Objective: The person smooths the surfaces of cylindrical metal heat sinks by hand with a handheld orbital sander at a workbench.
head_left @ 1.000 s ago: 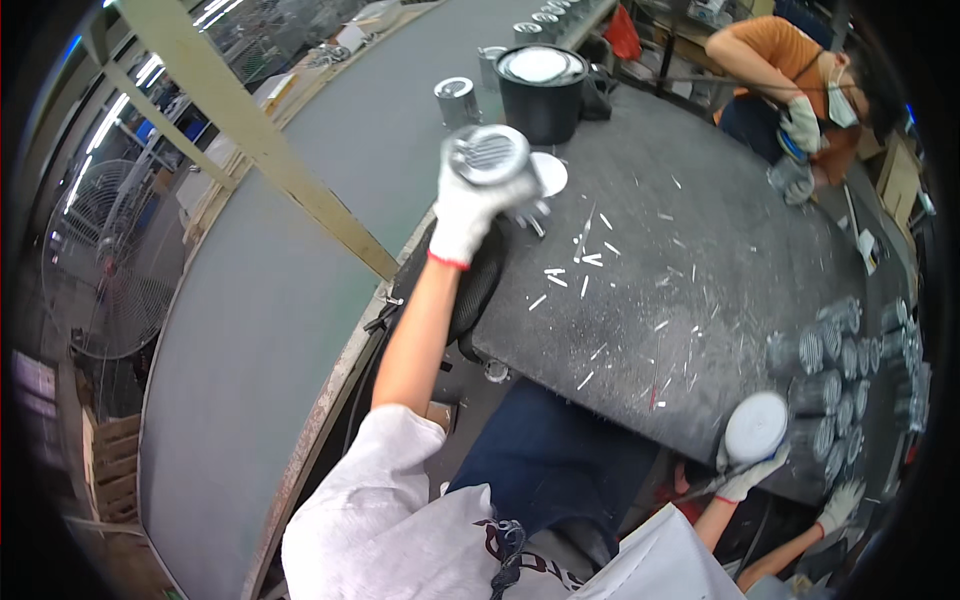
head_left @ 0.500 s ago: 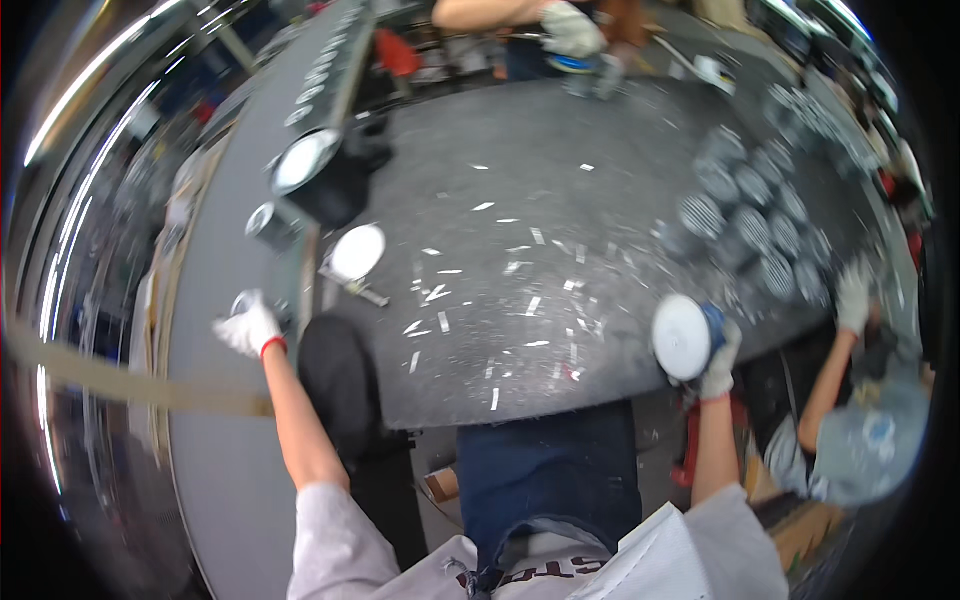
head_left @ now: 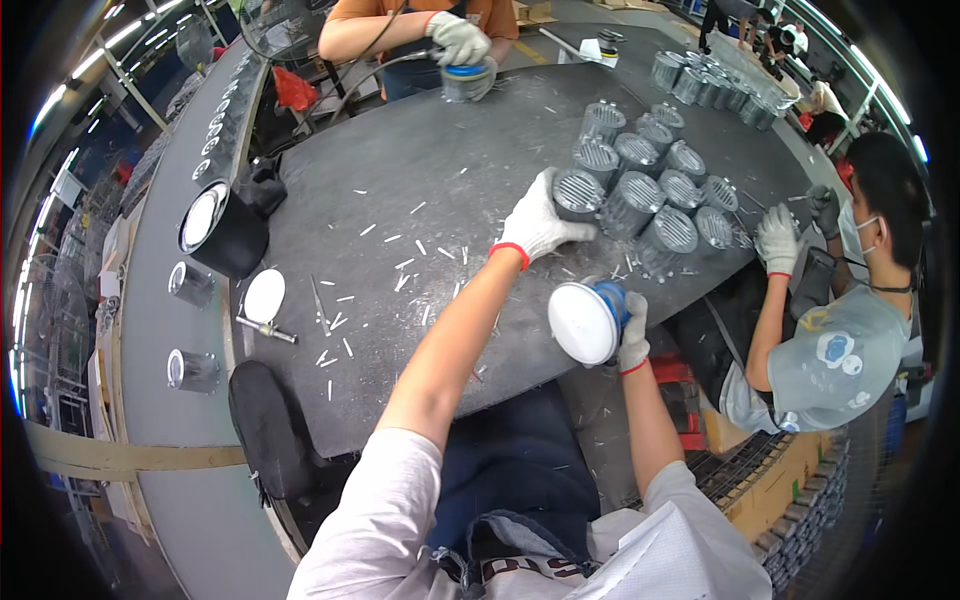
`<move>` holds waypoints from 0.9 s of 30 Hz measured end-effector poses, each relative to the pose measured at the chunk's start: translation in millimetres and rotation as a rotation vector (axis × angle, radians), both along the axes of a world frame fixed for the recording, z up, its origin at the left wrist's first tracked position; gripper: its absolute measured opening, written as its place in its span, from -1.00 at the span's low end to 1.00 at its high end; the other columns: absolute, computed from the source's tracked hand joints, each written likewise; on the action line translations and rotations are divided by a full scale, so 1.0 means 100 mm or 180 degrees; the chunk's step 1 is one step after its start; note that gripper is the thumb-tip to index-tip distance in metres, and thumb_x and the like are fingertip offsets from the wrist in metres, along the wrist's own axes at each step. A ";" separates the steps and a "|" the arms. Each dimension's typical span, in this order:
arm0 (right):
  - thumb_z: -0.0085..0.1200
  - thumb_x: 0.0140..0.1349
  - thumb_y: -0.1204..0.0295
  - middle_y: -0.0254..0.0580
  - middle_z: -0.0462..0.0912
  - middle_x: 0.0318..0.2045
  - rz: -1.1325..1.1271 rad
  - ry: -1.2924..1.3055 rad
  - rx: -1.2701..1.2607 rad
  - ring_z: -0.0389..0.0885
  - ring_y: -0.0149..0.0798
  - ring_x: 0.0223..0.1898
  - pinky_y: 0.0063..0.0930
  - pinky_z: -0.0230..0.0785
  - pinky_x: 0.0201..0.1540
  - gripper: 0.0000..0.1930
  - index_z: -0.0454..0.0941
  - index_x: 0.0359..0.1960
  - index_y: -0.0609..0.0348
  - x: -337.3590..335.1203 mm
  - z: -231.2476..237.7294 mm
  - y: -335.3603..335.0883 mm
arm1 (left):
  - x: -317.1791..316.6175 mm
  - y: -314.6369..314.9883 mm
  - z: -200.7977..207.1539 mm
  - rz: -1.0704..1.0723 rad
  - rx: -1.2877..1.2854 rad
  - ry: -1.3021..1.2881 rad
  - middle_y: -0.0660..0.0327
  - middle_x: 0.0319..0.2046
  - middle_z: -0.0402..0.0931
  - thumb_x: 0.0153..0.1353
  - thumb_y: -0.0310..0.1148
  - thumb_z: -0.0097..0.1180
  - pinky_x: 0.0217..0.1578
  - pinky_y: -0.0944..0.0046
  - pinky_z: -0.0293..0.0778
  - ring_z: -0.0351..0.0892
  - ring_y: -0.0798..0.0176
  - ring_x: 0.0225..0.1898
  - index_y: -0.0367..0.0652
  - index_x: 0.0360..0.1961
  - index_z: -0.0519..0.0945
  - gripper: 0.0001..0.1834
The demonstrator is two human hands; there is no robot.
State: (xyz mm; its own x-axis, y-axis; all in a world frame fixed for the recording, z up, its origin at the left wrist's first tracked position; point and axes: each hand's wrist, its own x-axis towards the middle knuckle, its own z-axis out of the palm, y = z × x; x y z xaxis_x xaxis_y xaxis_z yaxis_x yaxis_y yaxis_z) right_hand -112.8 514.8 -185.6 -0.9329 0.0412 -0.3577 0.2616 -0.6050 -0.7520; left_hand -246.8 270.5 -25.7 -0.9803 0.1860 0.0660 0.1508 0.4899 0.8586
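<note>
My left hand (head_left: pixel 540 218), in a white glove with a red cuff, reaches across the dark table. Its fingers and thumb curl around the near-left side of a grey metal cylinder (head_left: pixel 578 193) with a slatted end face. That cylinder stands at the edge of a cluster of similar cylinders (head_left: pixel 668 232). My right hand (head_left: pixel 634 335), gloved the same way, is closed on a handheld disc sander (head_left: pixel 582 325) with a blue body and a round white pad. The pad faces left, above the table's near edge. The gripping fingers are partly hidden behind the tool.
Small white strips (head_left: pixel 403 265) litter the dark table (head_left: pixel 350 215). At left are a conveyor (head_left: pixel 210 455) carrying two cylinders, a black bucket (head_left: pixel 235 240), a white disc (head_left: pixel 264 296) and an air tool (head_left: pixel 268 329). Co-workers sit at right (head_left: pixel 840 340) and opposite (head_left: pixel 400 40).
My left hand has moved from the conveyor at left over to the cluster and taken hold of a cylinder. A cylinder now stands where that hand was. The view has swung right.
</note>
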 end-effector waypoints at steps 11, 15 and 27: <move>0.38 0.32 -0.32 -0.01 0.95 0.05 0.0266 0.0326 -0.0195 0.96 -0.07 -0.06 -0.11 0.87 0.09 -0.18 0.83 0.21 0.27 0.02 0.04 0.00 | 0.57 -0.86 -0.75 0.1106 0.4185 -0.0499 0.20 0.43 0.70 0.44 -0.05 0.65 0.62 -0.07 0.54 0.66 0.12 0.48 -0.17 0.62 0.58 -0.14; 0.34 0.32 -0.39 0.02 0.94 0.14 0.0385 0.0304 -0.0205 0.94 0.02 0.11 0.03 0.83 0.22 -0.07 0.79 0.35 0.27 -0.02 -0.07 0.06 | 1.35 -1.94 -0.35 0.1090 0.3840 -0.0069 0.31 0.17 0.81 0.32 -0.05 0.71 0.38 0.10 0.75 0.80 0.25 0.28 -0.14 0.47 0.65 -0.20; 0.29 0.51 -0.22 -0.03 0.88 0.25 0.1158 -0.0066 0.0666 0.94 -0.02 0.06 -0.02 0.86 0.09 -0.24 0.67 0.50 0.11 0.11 0.86 -0.19 | 2.33 -2.02 0.51 -0.1038 -0.2588 -0.0691 -0.07 0.00 0.87 -0.07 0.05 0.71 0.10 -0.21 0.83 0.92 -0.29 0.10 -0.13 0.34 0.72 -0.07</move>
